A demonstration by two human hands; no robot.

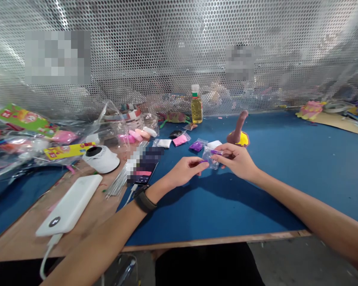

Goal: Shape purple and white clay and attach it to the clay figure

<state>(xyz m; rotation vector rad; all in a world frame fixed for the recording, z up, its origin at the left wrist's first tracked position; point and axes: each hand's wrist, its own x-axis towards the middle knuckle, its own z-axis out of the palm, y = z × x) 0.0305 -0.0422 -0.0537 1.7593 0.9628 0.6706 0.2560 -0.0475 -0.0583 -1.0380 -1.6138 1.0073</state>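
Above the blue tabletop, a small clear plastic bag with bits of purple in it is stretched between my two hands. My left hand wears a dark wristband and pinches the bag's left side, where a purple bit shows at the fingertips. Thumb and fingers of my right hand are closed on its upper right side. Just behind lie a purple packet and a white packet, partly hidden by the bag and hand. A brown curved shape with a yellow base stands beyond my right hand.
Further back are a pink packet, another white packet and a bottle of yellow liquid. Left of my hands lie a phone, thin wires, a white tape roll and a power bank. A perforated metal screen rises behind.
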